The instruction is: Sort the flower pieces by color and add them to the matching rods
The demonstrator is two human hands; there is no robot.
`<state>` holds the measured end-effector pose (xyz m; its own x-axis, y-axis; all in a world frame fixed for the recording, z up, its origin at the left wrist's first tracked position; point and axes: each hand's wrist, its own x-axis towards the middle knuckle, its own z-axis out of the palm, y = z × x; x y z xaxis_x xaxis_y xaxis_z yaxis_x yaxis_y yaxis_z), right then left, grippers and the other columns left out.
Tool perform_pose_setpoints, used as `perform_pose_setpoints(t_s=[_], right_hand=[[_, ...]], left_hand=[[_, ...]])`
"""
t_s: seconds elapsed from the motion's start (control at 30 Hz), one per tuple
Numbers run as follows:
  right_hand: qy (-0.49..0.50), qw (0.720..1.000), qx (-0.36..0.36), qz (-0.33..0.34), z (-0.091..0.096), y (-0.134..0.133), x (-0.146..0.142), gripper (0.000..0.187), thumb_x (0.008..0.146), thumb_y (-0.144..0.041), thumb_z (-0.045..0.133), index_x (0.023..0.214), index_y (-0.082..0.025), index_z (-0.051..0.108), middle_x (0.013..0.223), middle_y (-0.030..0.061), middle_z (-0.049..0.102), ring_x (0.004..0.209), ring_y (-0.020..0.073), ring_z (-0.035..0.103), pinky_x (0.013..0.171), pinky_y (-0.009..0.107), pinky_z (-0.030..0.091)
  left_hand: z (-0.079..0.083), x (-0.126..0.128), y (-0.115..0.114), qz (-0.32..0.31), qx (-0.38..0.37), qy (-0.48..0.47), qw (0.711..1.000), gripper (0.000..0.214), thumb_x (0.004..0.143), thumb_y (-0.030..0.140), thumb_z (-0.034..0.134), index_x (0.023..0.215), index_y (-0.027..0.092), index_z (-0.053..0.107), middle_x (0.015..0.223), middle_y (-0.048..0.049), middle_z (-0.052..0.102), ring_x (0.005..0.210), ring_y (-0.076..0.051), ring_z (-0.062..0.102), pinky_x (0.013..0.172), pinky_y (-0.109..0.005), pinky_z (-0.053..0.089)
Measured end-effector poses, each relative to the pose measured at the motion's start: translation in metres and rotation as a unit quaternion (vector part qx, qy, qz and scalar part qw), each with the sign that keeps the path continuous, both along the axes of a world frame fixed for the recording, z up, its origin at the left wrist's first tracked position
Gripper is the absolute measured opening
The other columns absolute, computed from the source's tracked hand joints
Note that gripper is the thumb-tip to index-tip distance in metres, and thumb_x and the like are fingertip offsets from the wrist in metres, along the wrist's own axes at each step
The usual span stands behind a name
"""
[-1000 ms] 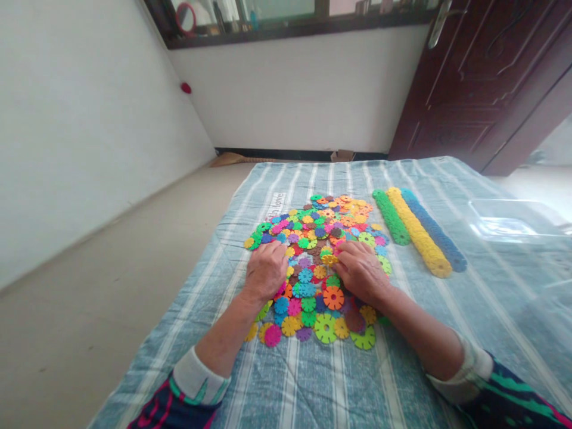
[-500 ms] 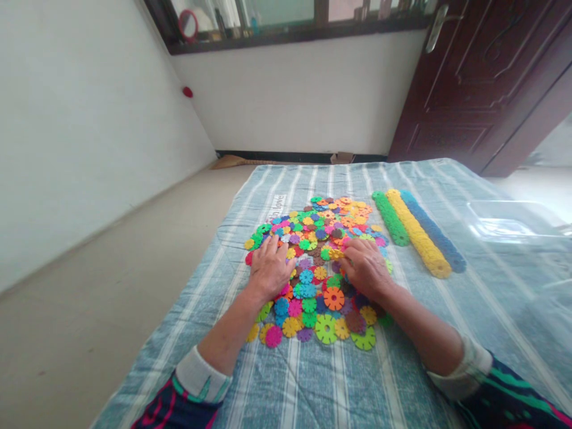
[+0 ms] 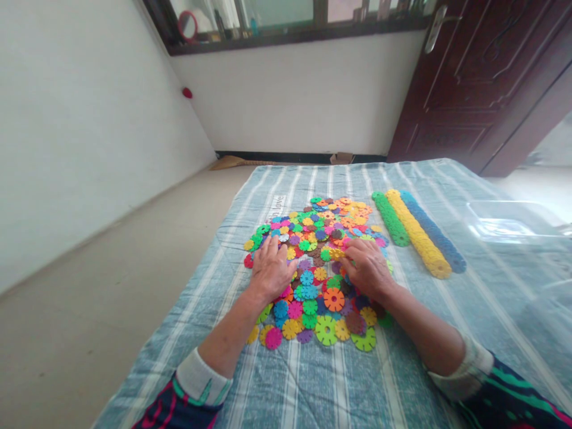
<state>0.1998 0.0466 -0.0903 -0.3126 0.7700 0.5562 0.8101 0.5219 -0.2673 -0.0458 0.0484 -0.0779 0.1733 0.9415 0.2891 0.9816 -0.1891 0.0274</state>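
Note:
Many notched plastic discs in mixed colours lie spread in a loose pile, among them a large orange disc (image 3: 334, 299) and a lime green disc (image 3: 326, 330). My left hand (image 3: 271, 271) rests on the pile's left side, palm down, fingers stretched out over the discs. On the right side, my right hand (image 3: 368, 268) pinches yellow snowflake discs (image 3: 336, 254) between thumb and fingers, just over the pile. How many it grips is hard to make out. Its palm hides the discs beneath.
Three long rows of overlapped discs lie right of the pile: a green row (image 3: 391, 220), a yellow row (image 3: 417, 232) and a blue row (image 3: 433, 229). Farther right stands a clear plastic container (image 3: 509, 223). A striped blue cloth (image 3: 201, 333) covers the surface, and a brown door (image 3: 482, 89) stands behind.
My left hand has shifted very slightly to the right over the discs. The right hand stays nearly in place, still pinching yellow discs.

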Motion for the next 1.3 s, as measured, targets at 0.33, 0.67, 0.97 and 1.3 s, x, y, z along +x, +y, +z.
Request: perform_pose_setpoints(t_s=[0.33, 0.67, 0.97, 1.3], right_hand=[[0.003, 1.0, -0.007, 0.006, 0.001, -0.001, 0.0, 0.023, 0.091, -0.022, 0.055, 0.069, -0.02, 0.061, 0.082, 0.0057, 0.062, 0.082, 0.0203, 0.052, 0.081, 0.034, 0.039], [0.002, 1.0, -0.002, 0.011, 0.0, 0.001, 0.001, 0.023, 0.09, -0.021, 0.056, 0.068, -0.02, 0.06, 0.08, 0.0052, 0.061, 0.08, 0.0198, 0.051, 0.079, 0.034, 0.039], [0.021, 1.0, -0.013, 0.004, 0.0, 0.0, 0.002, 0.021, 0.09, -0.021, 0.056, 0.07, -0.02, 0.062, 0.083, 0.0065, 0.065, 0.083, 0.0207, 0.055, 0.081, 0.035, 0.041], [0.059, 0.997, -0.02, -0.046, 0.0, 0.019, 0.024, 0.022, 0.089, -0.024, 0.056, 0.067, -0.021, 0.059, 0.078, 0.0049, 0.065, 0.079, 0.0191, 0.058, 0.075, 0.031, 0.041]], left_hand=[[0.006, 0.002, -0.005, -0.061, -0.022, -0.026, 0.998, 0.03, 0.087, 0.029, 0.06, 0.115, 0.027, 0.07, 0.147, -0.0115, 0.049, 0.137, -0.038, 0.041, 0.107, -0.059, 0.04], [0.009, 0.004, -0.007, -0.107, -0.025, -0.02, 0.994, 0.03, 0.09, 0.025, 0.056, 0.118, 0.025, 0.066, 0.134, -0.0108, 0.062, 0.13, -0.033, 0.051, 0.105, -0.06, 0.04], [0.01, 0.012, -0.016, -0.232, -0.041, -0.048, 0.971, 0.024, 0.095, 0.018, 0.045, 0.11, 0.021, 0.064, 0.12, -0.0083, 0.07, 0.116, -0.024, 0.062, 0.099, -0.045, 0.045], [0.015, 0.023, -0.024, -0.297, -0.025, -0.091, 0.95, 0.017, 0.094, 0.021, 0.052, 0.105, 0.019, 0.064, 0.113, -0.009, 0.072, 0.11, -0.023, 0.065, 0.096, -0.041, 0.051]])
